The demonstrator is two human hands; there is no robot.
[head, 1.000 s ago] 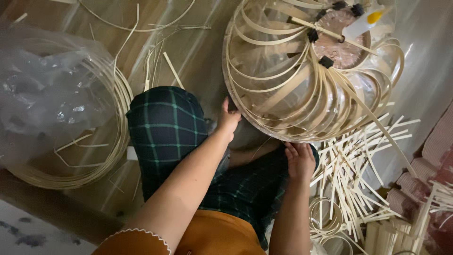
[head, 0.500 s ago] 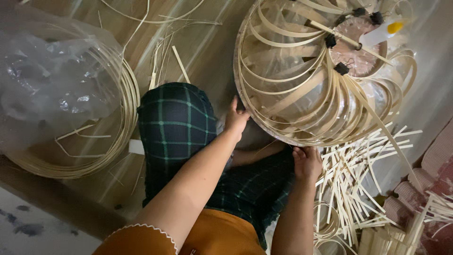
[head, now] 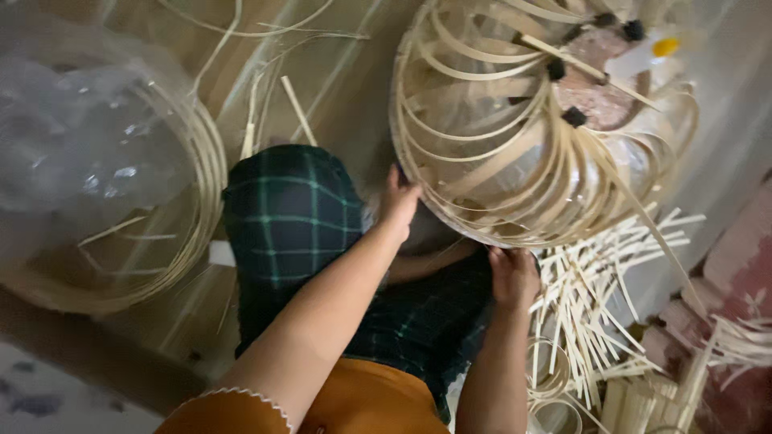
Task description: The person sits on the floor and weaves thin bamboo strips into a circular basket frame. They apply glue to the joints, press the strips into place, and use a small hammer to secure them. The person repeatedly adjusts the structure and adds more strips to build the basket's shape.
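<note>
Bamboo-strip dome frame (head: 515, 153) tilted over my plaid-trousered knees, my left hand (head: 400, 202) and right hand (head: 511, 273) both clasped on its lower rim, mid-turn I judge; next calls for a steady re-grip, loose strips (head: 595, 297) just beside.

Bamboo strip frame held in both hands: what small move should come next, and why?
Probably turn the bamboo strip frame a little toward the lap. The left hand and right hand grip only its near lower rim, and the clipped strip ends sit on the far side.
</note>
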